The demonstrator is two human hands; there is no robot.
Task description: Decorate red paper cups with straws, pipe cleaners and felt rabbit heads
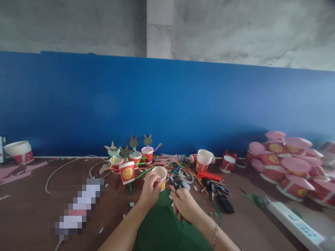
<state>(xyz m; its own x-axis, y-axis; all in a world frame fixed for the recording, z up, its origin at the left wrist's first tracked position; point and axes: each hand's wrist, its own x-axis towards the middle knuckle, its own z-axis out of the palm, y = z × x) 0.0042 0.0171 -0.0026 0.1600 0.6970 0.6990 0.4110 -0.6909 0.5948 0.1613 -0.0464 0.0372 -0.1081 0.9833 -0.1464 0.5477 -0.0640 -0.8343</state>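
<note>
Green paper (162, 228) lies beneath the wrists; the left hand (149, 190), grip closed round a red paper cup (160, 174), steadies its rim beside scissors (178, 182) clenched in the right hand (184, 205).

The head view faces forward across the tabletop (31, 209) to the wall (167, 104), seemingly close above the left hand (150, 190) and right hand (184, 205).

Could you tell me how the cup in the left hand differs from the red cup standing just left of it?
The held cup is gripped by the left hand and tipped beside the scissors in the right hand, showing its white inside; the standing cup rests untouched on the table. The held cup's gold emblem is mostly hidden; the standing cup's shows fully. Both are red paper cups.
</note>
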